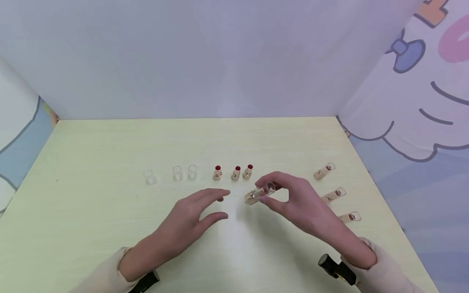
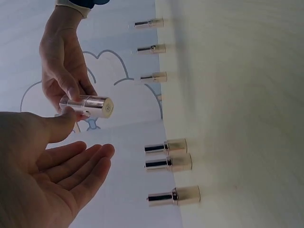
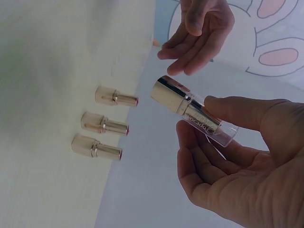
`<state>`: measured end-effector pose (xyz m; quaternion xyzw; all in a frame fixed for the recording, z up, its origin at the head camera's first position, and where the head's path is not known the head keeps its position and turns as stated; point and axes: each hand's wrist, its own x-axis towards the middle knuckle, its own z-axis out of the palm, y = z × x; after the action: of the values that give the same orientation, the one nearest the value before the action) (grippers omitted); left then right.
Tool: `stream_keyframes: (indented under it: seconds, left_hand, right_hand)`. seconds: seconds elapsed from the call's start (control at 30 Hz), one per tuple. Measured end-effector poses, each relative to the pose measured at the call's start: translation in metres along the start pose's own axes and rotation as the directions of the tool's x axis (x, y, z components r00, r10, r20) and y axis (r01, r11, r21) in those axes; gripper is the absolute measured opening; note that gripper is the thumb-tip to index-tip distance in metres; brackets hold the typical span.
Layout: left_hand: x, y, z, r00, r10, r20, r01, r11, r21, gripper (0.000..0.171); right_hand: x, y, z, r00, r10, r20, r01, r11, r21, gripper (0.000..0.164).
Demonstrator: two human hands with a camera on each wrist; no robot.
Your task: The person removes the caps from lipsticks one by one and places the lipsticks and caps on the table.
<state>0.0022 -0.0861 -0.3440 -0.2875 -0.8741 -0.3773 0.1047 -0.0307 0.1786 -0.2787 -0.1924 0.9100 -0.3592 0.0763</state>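
My right hand (image 1: 289,199) pinches a gold lipstick (image 3: 178,102) with a clear cap on it, held above the table between thumb and fingers. In the head view the lipstick tilts, its gold base toward my left hand. My left hand (image 1: 187,219) is just left of it, empty, thumb and fingers spread apart. Beyond the hands stand several uncapped lipsticks, one red-tipped lipstick (image 1: 218,173) apart from a closer pair. To their left are clear caps, one cap (image 1: 149,177) set off from the others.
On the table's right side stand capped lipsticks in a line, the farthest capped lipstick (image 1: 324,171) near the edge; my right arm partly hides the nearer ones. A pale wall (image 1: 205,61) rises behind the wooden table (image 1: 91,162), with cartoon-printed panels at both sides.
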Motion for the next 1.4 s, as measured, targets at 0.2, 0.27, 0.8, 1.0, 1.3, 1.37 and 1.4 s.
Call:
stream_keyframes:
  seconds: [0.2,0.27,0.8,1.0,1.3,1.37,1.4]
  left_hand:
    - [-0.002,0.006,0.013,0.997,-0.046,0.069,0.051,0.996,-0.074,0.051]
    - [-0.003,0.006,0.017,0.995,-0.056,0.078,0.062,0.995,-0.082,0.050]
    - [-0.007,0.008,0.029,0.995,-0.067,0.067,0.076,0.988,-0.131,0.029]
    - [-0.009,0.007,0.031,0.999,-0.033,0.032,0.036,0.995,-0.098,0.026]
    - [-0.010,0.007,0.031,1.000,0.016,0.020,-0.015,0.999,-0.049,0.019]
    - [-0.010,0.007,0.030,0.999,0.020,0.026,-0.019,0.999,-0.045,0.019]
    - [-0.010,0.007,0.030,0.999,0.026,0.028,-0.024,0.999,-0.042,0.019]
  right_hand:
    - [-0.003,-0.003,0.012,0.999,-0.015,0.044,0.013,0.998,0.062,0.025]
    - [-0.004,-0.002,0.016,0.998,-0.021,0.055,0.017,0.997,0.072,0.026]
    - [-0.008,-0.002,0.033,0.993,-0.050,0.109,0.038,0.994,0.106,0.027]
    - [-0.010,0.000,0.037,0.995,-0.028,0.095,0.018,0.995,0.098,0.027]
    - [-0.013,0.002,0.039,0.996,0.011,0.091,-0.020,0.995,0.100,0.026]
    - [-0.013,0.002,0.038,0.995,0.014,0.099,-0.024,0.995,0.101,0.026]
    - [-0.013,0.002,0.038,0.994,0.016,0.106,-0.027,0.994,0.104,0.025]
